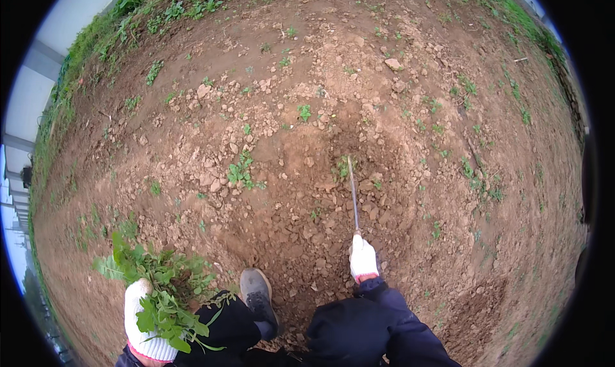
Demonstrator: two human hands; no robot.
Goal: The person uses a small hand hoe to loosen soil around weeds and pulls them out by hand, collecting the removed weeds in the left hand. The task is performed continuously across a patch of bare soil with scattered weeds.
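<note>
A bunch of leafy green weeds (166, 285) is gripped in my left hand (144, 314), which wears a white knit glove and is beside my left knee. My right hand (363, 257), gloved the same way, closes around the handle end of a thin, long metal hand tool (354, 194). The tool points away from me, and its far end touches or lies just over a small weed (342, 167) in loosened soil. Whether that end bears a blade or hook cannot be made out.
Cloddy brown soil (298, 237) spreads all around, dotted with small weeds such as a clump (241, 171) left of the tool. My grey shoe (257, 292) stands between my hands. Thicker greenery (192, 2) lines the far edge, and a pale wall (29, 98) rises at left.
</note>
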